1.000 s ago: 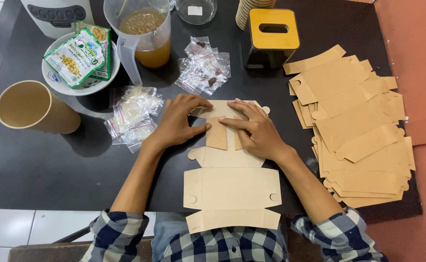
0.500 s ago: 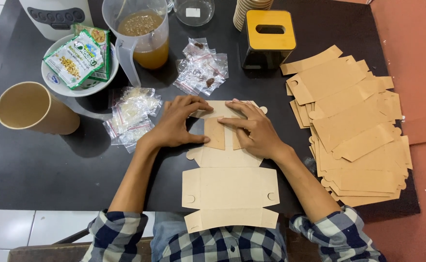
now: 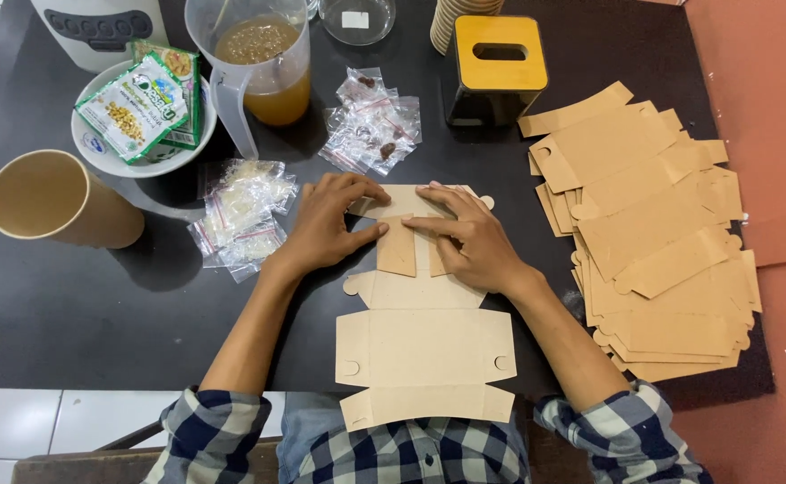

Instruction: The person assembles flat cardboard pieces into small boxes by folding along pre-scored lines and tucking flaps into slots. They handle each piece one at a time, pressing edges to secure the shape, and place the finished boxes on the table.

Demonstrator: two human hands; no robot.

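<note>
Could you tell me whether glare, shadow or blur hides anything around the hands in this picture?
Head view: even overhead light, sharp throughout; the left hand and right hand on the cardboard blank show crisply. Soft shadows fall beside the paper cup. Small glints on the plastic bags hide little.

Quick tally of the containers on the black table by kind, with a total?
Brown paper cup lying on its side: 1
Clear plastic jug of amber liquid: 1
White bowl holding snack packets: 1
Small clear glass dish: 1
Yellow-topped black box: 1
Total: 5
</note>
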